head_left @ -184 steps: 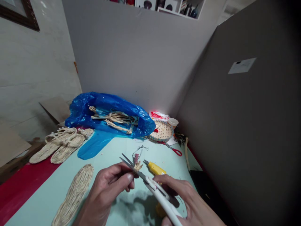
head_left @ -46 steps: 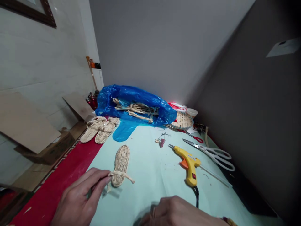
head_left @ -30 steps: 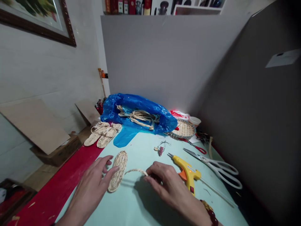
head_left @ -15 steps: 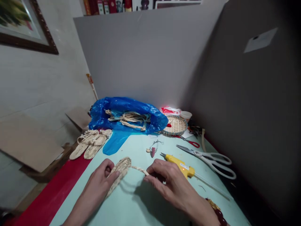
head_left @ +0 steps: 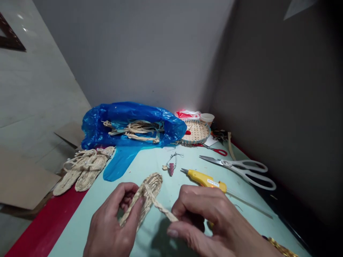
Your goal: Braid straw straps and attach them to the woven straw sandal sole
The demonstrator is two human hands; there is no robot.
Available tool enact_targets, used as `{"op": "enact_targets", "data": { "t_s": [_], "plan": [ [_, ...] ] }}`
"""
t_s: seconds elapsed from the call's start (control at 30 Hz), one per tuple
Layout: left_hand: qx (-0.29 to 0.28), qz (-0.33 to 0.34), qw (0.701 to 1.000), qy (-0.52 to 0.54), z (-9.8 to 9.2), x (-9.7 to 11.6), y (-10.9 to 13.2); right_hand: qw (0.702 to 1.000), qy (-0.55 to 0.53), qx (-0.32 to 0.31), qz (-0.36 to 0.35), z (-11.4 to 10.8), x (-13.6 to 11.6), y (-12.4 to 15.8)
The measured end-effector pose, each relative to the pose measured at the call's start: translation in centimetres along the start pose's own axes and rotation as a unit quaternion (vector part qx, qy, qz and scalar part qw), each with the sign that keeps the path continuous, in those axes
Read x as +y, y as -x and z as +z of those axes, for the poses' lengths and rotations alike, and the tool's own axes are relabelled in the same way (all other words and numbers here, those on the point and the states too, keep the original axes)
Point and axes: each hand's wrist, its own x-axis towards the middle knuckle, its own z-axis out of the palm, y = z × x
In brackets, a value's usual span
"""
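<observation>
My left hand [head_left: 118, 217] is closed around the edge of a woven straw sandal sole [head_left: 154, 185], thumb on its face and fingers behind. The sole is tilted up above the table. From its upper part a braided straw strap [head_left: 159, 206] runs down to the right. My right hand [head_left: 203, 214] pinches the far end of this strap between thumb and bent fingers. The strap looks fairly straight between the two hands. A yellow glue gun [head_left: 205, 178] with a clear glue stick lies just beyond my right hand.
White-handled scissors [head_left: 241, 169] lie at the right, red-handled scissors [head_left: 214, 149] behind them. At the back are a blue plastic bag [head_left: 134, 110] of straw, a woven basket [head_left: 199, 132] and a cup [head_left: 207, 117]. Finished straw sandals [head_left: 88, 166] sit at left. A small clip with thread [head_left: 171, 168] lies mid-table.
The view has tipped down and closer. The sole has turned so more of its face shows, and the strap now crosses over it. Both hands keep their hold.
</observation>
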Motion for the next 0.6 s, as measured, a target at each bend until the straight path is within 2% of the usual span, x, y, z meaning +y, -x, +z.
{"op": "enact_targets", "data": {
  "t_s": [0.17, 0.3, 0.6],
  "plan": [
    [0.047, 0.102, 0.993, -0.041, 0.4, 0.1, 0.7, 0.999, -0.019, -0.035, -0.019, -0.1, 0.2, 0.2],
    [0.105, 0.111, 0.987, -0.055, 1.0, 0.6, 1.1, 0.999, -0.024, -0.035, -0.016, -0.1, 0.2, 0.2],
    [0.08, 0.137, 0.987, -0.006, 1.1, 0.6, 1.3, 0.999, 0.002, -0.035, 0.033, 0.4, 0.4, 0.1]
  ]
}}
